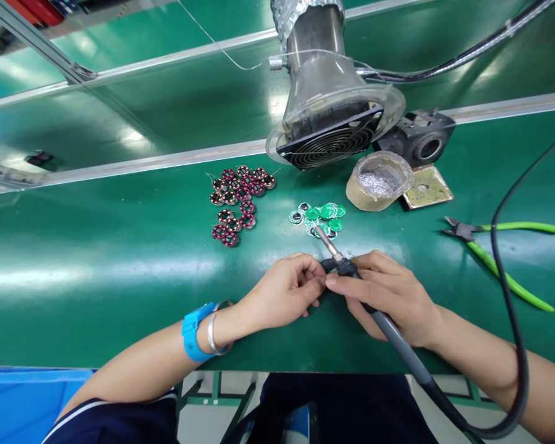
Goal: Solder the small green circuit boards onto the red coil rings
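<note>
My right hand (393,296) is closed around a soldering iron (398,339), whose metal tip points up and left across the work surface. Close beside it, my left hand (289,290) is pinched shut. A small dark piece (328,265) shows at its fingertips, mostly covered, so its kind is unclear. Just beyond the iron's tip lies a loose pile of small round green circuit boards (328,211). Farther left sit several ring-shaped wound coils (245,191) with copper and dark-red windings, grouped together.
A fume extractor (328,135) hangs over the back. Behind my right hand stand a round tub (372,200) of silvery bits, a sponge tray (428,188) and a black holder (419,139). Green-handled cutters (490,253) lie right, near the iron's looping cable (504,277).
</note>
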Available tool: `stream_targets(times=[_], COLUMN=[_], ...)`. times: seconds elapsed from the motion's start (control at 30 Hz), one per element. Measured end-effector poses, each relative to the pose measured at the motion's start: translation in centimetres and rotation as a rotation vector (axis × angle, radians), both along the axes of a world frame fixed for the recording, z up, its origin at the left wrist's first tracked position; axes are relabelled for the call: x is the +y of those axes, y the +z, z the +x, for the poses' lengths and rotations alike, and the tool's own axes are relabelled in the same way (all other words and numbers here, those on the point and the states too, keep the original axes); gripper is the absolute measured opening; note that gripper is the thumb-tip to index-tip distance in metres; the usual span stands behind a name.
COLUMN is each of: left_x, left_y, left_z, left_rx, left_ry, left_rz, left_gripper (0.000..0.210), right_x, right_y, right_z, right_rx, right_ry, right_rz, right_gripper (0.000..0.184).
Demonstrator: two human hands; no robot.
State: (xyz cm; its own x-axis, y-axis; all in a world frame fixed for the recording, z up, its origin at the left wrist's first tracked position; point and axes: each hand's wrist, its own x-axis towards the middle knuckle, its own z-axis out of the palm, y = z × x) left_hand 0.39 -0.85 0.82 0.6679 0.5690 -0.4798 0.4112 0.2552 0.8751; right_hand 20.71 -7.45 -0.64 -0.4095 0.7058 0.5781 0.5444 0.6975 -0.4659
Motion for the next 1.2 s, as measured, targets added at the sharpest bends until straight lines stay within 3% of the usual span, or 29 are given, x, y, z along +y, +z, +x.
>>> stream_targets(times=[0.3, 0.5, 1.2], left_x=[0.0, 0.1, 0.2], left_y=[0.5, 0.5, 0.5], left_z=[0.6, 0.8, 0.6], left_rx=[0.077, 0.081, 0.03], left_ry=[0.04, 0.052, 0.056], left_rz=[0.005, 0.006, 0.008], left_gripper=[0.005, 0.003, 0.007], right_x=[-0.6, -2.2, -2.2], right_y=[3.2, 5.2, 4.8], right_z=[1.1, 1.3, 0.7], right_rx=[0.11, 0.232, 0.294], right_ry=[-0.179, -0.193, -0.137], right_rz=[-0.001, -0.162, -0.15], right_gripper=[0.052, 0.038, 0.029])
